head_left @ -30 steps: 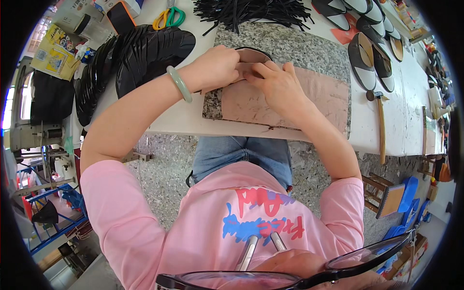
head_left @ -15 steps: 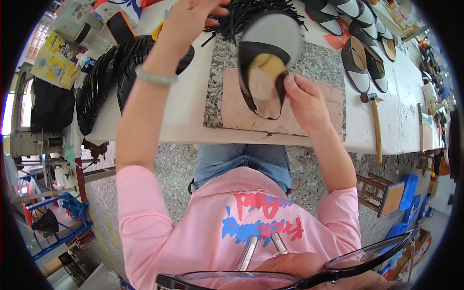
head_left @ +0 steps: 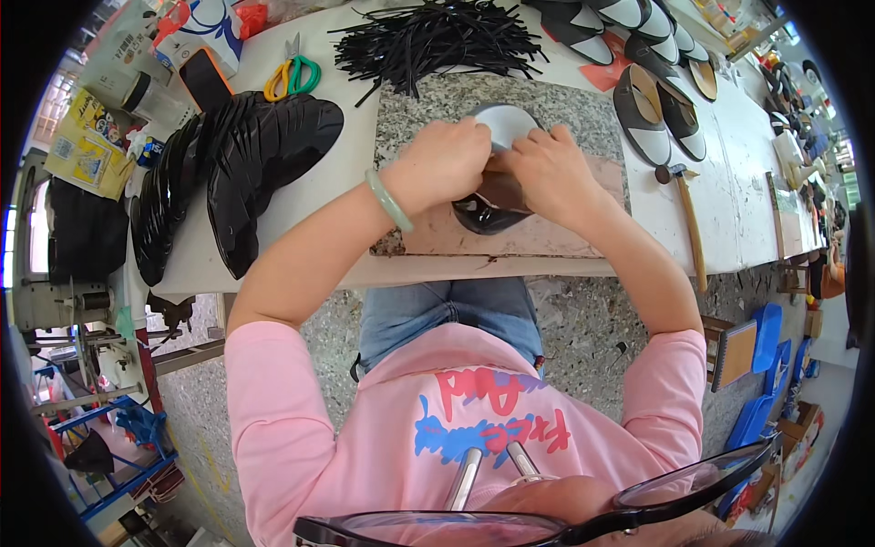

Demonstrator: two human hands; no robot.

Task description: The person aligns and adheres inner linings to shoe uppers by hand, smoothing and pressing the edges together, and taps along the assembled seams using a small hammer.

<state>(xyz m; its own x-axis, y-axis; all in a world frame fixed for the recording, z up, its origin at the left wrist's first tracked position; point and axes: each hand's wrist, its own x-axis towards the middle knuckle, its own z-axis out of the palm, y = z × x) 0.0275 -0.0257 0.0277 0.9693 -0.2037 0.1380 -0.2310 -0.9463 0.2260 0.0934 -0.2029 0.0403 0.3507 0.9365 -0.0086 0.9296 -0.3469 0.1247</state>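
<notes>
A black shoe with a pale grey-white toe (head_left: pixel 507 124) is over the stone slab, its toe pointing away from me. My left hand (head_left: pixel 447 160) is closed at the left edge of its opening, with the fingers curled inward. From the other side my right hand (head_left: pixel 553 175) is closed at the opening's right edge, thumb and fingertips close to the left ones. The hands cover the middle of the shoe, so anything thin pinched between the fingertips is hidden. The shoe's dark heel shows below the hands.
Under the shoe lies a speckled stone slab (head_left: pixel 410 118) with a pinkish sheet. Behind it is a heap of black strips (head_left: pixel 437 41). Scissors (head_left: pixel 292 76) and stacked black pieces (head_left: pixel 264 155) lie left; a hammer (head_left: pixel 685 214) and finished two-tone shoes (head_left: pixel 641 108) right.
My left hand has come back from the black strips to the shoe. The shoe is lower and partly covered by both hands, and my right hand has shifted up along its side.
</notes>
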